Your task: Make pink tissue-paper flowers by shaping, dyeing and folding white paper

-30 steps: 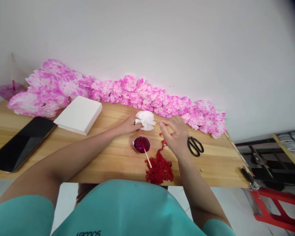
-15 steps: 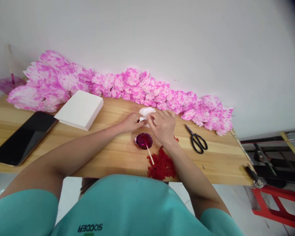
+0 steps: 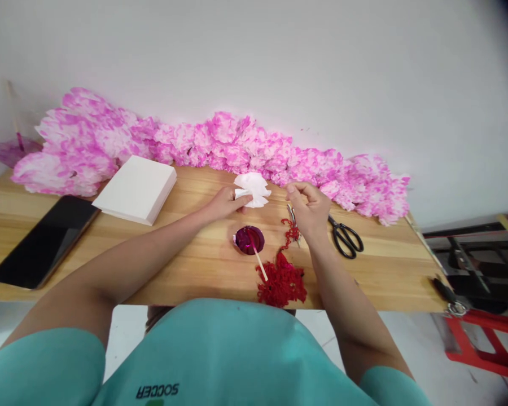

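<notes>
Teal shirt [image 3: 232,349], short matching sleeves [image 3: 51,355] at both lower corners. Dark SOCCER lettering [image 3: 157,390] bottom left-of-centre, green print [image 3: 155,402] just below.

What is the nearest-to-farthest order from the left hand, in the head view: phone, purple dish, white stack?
1. Purple dish, on the near side of the left hand, slightly right.
2. White stack, left of the hand.
3. Phone, farther left.

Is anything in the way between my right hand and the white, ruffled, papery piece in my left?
Nothing visible stands between your right hand and the white, ruffled, papery piece; a gap separates them. The pink and white blossoms lie beyond, and the round, dark magenta container sits nearer your body.
</notes>
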### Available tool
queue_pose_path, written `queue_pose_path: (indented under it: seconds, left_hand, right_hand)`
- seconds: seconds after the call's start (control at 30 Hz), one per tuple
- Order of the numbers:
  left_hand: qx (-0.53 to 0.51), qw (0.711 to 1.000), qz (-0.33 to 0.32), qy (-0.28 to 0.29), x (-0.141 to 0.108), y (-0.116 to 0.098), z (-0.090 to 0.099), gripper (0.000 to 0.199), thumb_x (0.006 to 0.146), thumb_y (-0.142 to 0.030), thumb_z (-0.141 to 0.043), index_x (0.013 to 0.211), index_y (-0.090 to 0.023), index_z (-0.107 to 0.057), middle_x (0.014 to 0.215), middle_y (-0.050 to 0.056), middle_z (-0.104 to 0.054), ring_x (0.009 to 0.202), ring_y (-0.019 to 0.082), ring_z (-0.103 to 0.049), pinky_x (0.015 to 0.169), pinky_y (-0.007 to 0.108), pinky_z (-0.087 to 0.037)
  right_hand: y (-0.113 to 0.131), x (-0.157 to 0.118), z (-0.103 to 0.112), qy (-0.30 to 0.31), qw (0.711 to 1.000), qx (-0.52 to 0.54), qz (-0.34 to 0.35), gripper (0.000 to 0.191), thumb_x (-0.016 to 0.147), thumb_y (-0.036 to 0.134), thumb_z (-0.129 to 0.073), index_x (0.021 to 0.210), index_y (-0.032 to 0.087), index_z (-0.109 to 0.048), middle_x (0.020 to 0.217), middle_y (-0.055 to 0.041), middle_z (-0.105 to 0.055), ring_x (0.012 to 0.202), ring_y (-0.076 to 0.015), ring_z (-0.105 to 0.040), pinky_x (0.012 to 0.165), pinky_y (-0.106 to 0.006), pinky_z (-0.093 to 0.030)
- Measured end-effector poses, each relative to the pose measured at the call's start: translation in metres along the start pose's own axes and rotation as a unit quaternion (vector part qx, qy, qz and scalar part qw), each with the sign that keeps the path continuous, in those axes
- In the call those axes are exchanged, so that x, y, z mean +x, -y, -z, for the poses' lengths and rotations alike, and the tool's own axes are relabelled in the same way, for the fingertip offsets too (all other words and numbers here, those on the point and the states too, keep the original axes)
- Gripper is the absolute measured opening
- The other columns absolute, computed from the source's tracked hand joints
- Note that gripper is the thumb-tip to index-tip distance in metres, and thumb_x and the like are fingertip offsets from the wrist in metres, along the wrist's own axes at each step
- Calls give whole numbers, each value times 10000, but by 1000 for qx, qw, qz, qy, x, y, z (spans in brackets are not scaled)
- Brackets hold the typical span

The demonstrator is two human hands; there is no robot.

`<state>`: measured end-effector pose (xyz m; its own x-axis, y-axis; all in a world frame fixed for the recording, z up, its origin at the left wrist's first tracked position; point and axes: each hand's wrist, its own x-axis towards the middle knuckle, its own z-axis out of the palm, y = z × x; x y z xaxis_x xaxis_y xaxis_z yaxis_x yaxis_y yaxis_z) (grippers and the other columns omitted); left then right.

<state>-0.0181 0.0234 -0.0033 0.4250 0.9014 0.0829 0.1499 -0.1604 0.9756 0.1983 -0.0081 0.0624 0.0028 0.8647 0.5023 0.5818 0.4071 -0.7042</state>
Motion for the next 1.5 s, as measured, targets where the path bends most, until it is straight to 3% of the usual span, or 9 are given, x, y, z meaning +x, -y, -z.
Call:
queue_pose_path:
  seconds: [0.1, 0.17, 0.3, 0.4, 0.6, 0.83, 1.3, 1.5]
  left_hand:
    - [-30, 999, -21, -7, 2, 1, 1, 405, 853, -434, -560, 596, -124, -613, 595, 31, -630, 582, 117, -543, 596, 224, -408]
    - [-34, 999, -28, -3, 2, 1, 1, 421, 855, -445, -557, 587, -126, -611, 592, 34, -630, 583, 118, -541, 604, 229, -413]
    - [-29, 999, -24, -2, 2, 0, 1, 429, 859, -457, -557, 586, -129, -609, 570, 27, -622, 559, 120, -538, 591, 237, -413]
    - [-25, 999, -25, -11, 2, 0, 0, 411, 854, -448, -564, 599, -128, -610, 580, 24, -624, 577, 123, -551, 610, 240, -419]
    - [-18, 1000, -14, -20, 1, 1, 1, 399, 842, -445, -578, 601, -127, -596, 554, 10, -590, 539, 111, -511, 547, 229, -370]
    - [-21, 999, -27, -33, 3, 2, 0, 360, 813, -436, -598, 620, -133, -591, 577, 6, -601, 560, 122, -525, 543, 230, -372]
    - [-14, 1000, -20, -8, 1, -2, 0, 431, 845, -467, -552, 579, -135, -622, 572, 45, -648, 564, 128, -570, 604, 237, -438]
    - [-4, 1000, -22, 2, 1, -2, 2, 417, 835, -467, -560, 579, -143, -624, 584, 43, -655, 573, 137, -571, 614, 244, -439]
  right_hand:
    - [10, -4, 20, 141, 988, -42, 55, 205, 911, 385, -594, 871, 238, -731, 758, 2, -705, 719, -165, -635, 733, -332, -492]
    - [13, -9, 32, 256, 962, -61, 79, 220, 896, 361, -629, 1070, 261, -718, 869, -11, -734, 815, -183, -662, 793, -352, -500]
    - [8, -27, 38, 412, 901, -91, 100, 770, 798, 407, -747, 1478, 301, -404, 1329, -86, -627, 1204, -269, -583, 1018, -469, -445]
    - [6, -38, 25, 450, 882, -93, 107, 914, 771, 433, -768, 1535, 290, -289, 1479, -114, -491, 1331, -297, -481, 1093, -506, -386]
    - [10, -46, -3, 466, 874, -84, 111, 984, 763, 416, -778, 1559, 237, -226, 1507, -154, -443, 1345, -309, -452, 1101, -496, -364]
    - [4, -49, -14, 453, 885, -59, 94, 1065, 718, 457, -799, 1568, 231, -198, 1458, -167, -488, 1274, -335, -501, 1071, -510, -374]
    - [4, -46, 1, 370, 929, 14, 13, 1076, 723, 395, -806, 1575, 290, -156, 1507, -123, -451, 1364, -321, -451, 1135, -488, -342]
    - [-13, -44, 28, 319, 947, 13, -39, 1080, 679, 399, -836, 1559, 324, -215, 1506, -93, -456, 1358, -318, -462, 1145, -502, -341]
